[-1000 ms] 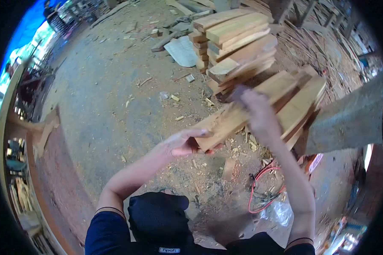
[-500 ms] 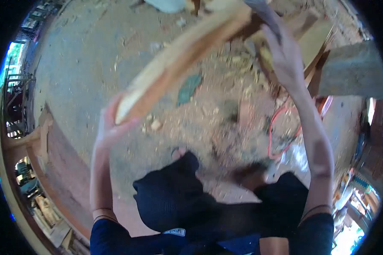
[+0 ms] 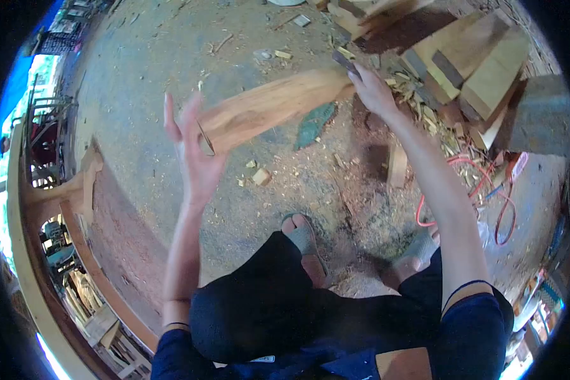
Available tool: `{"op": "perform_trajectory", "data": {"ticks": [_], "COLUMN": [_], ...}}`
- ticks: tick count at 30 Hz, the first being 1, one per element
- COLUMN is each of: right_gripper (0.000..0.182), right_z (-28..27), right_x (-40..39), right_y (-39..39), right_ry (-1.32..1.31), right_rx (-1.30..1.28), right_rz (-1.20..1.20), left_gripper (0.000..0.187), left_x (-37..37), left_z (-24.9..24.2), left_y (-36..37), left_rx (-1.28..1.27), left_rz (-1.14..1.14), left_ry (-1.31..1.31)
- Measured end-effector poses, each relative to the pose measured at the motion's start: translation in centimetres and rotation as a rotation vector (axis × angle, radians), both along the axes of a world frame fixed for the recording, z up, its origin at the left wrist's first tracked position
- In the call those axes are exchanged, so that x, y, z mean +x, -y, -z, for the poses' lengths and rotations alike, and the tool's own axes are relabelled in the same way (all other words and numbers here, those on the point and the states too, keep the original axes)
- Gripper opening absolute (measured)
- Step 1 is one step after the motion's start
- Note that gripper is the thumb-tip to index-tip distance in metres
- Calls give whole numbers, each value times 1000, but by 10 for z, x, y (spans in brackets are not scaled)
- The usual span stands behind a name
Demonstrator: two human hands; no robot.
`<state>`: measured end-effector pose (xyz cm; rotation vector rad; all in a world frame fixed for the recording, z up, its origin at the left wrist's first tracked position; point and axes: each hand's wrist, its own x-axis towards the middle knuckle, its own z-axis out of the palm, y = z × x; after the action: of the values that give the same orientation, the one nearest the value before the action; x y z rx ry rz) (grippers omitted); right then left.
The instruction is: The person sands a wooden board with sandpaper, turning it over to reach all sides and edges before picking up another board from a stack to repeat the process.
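Note:
A thick, pale brown wooden board (image 3: pixel 275 107) lies aslant in front of me, its far end blurred by motion. At its near left end my left hand (image 3: pixel 196 149) has its fingers spread apart, the board's end face right by the palm. My right hand (image 3: pixel 375 95) is closed at the board's right end, around a dark, narrow bar-shaped piece (image 3: pixel 346 64) that sticks out past the fingers. I cannot tell whether that hand also grips the board.
Cut wooden blocks (image 3: pixel 494 76) are piled at the upper right beside a grey slab (image 3: pixel 541 114). A red cord (image 3: pixel 468 161) curls near my right forearm. A green leaf-like scrap (image 3: pixel 315 125) and wood chips (image 3: pixel 261 177) lie on the floor. A wooden frame (image 3: pixel 57 196) stands at left.
The board has turned flatter, its broad face now showing, and its right end has come lower. My left hand has gone from gripping its end to spread fingers; my right hand has moved left.

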<state>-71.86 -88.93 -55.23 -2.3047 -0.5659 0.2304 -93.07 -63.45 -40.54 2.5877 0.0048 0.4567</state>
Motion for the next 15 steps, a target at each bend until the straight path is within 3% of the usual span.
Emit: {"op": "perform_trajectory", "data": {"ticks": [1,2,3,4,5,6,7,8,9,10,11,13,15], "right_gripper": [43,45,45,45,46,45,45,38,33,35,29,28,27], "right_z": [-3,5,19,32,41,36,-39,-26,-31,-62,-75,-76,-63], "right_x": [-2,-3,-2,-1,-2,-13,-40,-61,-91,-115,-144,-157,-136], "right_y": [-1,-2,0,1,3,-6,-28,-46,-67,-91,-108,-113,-104], "right_ry": [-74,-48,-45,132,303,200,-429,-376,-17,274,401,441,409], "right_rx": [-20,-39,-49,16,82,129,75,167,321,230,437,467,416], "right_rz": [31,38,40,30,14,150,279,185,-23,-239,-244,-281,-297], "left_gripper": [81,81,85,89,89,80,71,71,62,55,55,50,46], "left_x": [0,-5,-12,-16,-18,-23,-24,-24,-24,-22,-23,-26,-28], "left_z": [6,11,17,24,28,32,35,41,47,51,50,44,44], "left_y": [4,0,-7,-10,-8,-4,-1,2,4,4,3,-2,-1], "left_rx": [-474,-478,-829,-1177,-1187,-1385,-1579,-1589,-1784,-1975,-1977,-2097,-2152], "left_rz": [-210,-212,-116,-11,-15,-93,-165,-166,-244,-319,-316,-125,-222], "left_ry": [-11,-9,-93,-180,-182,-114,-38,-35,8,49,39,-96,-105]}}
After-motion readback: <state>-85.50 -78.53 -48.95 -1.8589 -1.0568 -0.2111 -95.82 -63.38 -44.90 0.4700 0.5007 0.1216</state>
